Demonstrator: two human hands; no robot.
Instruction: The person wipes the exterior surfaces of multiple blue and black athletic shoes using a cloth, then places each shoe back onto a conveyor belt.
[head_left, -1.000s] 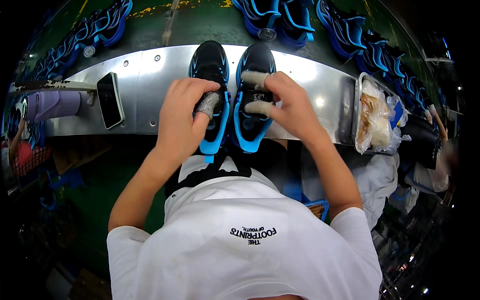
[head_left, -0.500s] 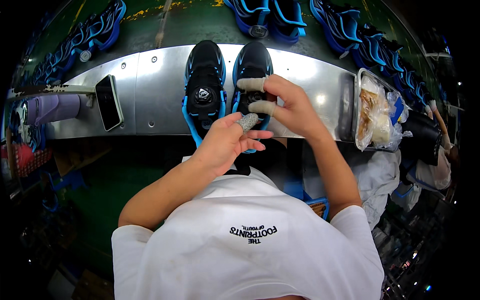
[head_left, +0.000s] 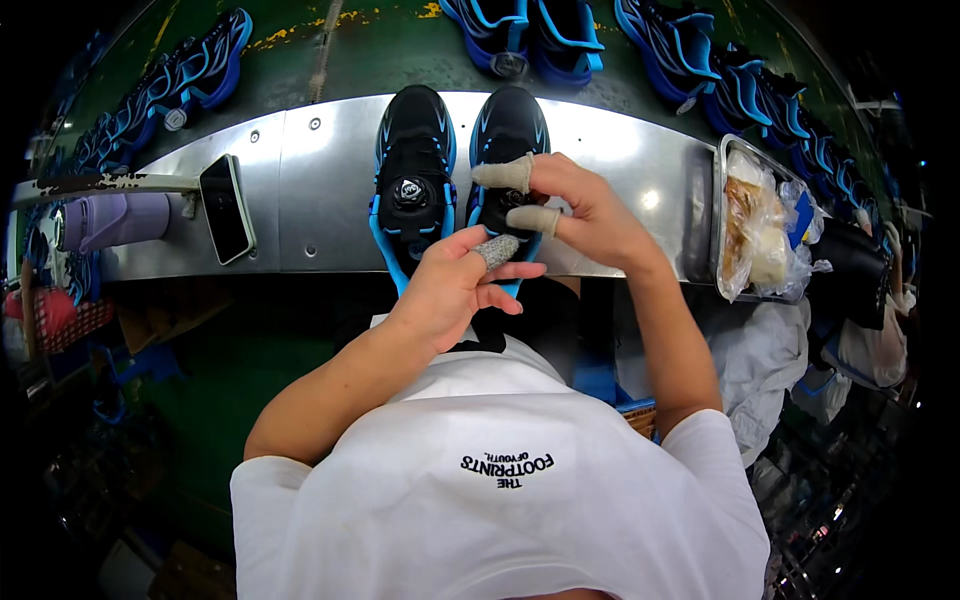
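Observation:
Two black sneakers with blue trim stand side by side, toes pointing away from me: the left sneaker and the right sneaker. A round dial sits on the tongue of each. My right hand reaches over the right sneaker, with beige finger covers on its thumb and index finger, which curl around the dial. At that shoe's heel opening is my left hand, a grey cover on one finger. Its fingers lie around the collar and hide much of the heel. The left sneaker is untouched.
The sneakers rest on a curved metal bench. A phone hangs from a bar at left, by a lilac tumbler. A metal tray with plastic-wrapped items stands at right. More sneakers line the green surface beyond.
My right thumb and index finger have shifted slightly around the dial of the right sneaker. My left hand stays at the collar. The whole view has moved a little.

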